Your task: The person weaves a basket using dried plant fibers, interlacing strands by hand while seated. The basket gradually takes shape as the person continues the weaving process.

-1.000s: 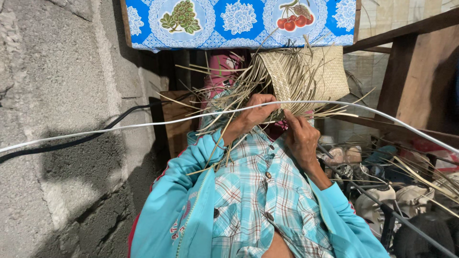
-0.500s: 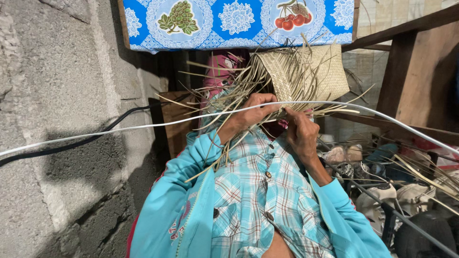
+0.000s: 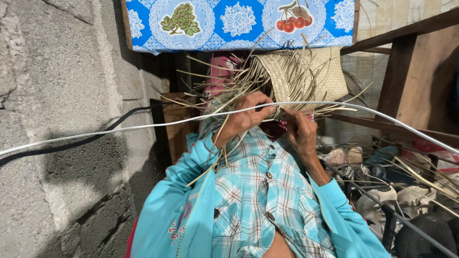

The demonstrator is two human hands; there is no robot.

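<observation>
A half-woven straw piece (image 3: 306,71) hangs in front of me, its finished pale mat at the top and many loose strips fanning out left and down. My left hand (image 3: 246,114) pinches a bundle of the loose strips at the woven edge. To its right, my right hand (image 3: 300,131) grips strips at the same edge. Both arms wear turquoise sleeves over a plaid shirt (image 3: 260,200).
A white cable (image 3: 143,126) runs across the view in front of my hands, and a black cable (image 3: 95,136) runs along the grey block wall (image 3: 57,119) at left. A blue fruit-print cloth (image 3: 229,24) hangs above. Shoes on a rack (image 3: 382,191) and wooden beams (image 3: 411,76) stand at right.
My hands have shifted slightly along the woven edge, the left fingers working the strips. The straw piece stays in much the same place.
</observation>
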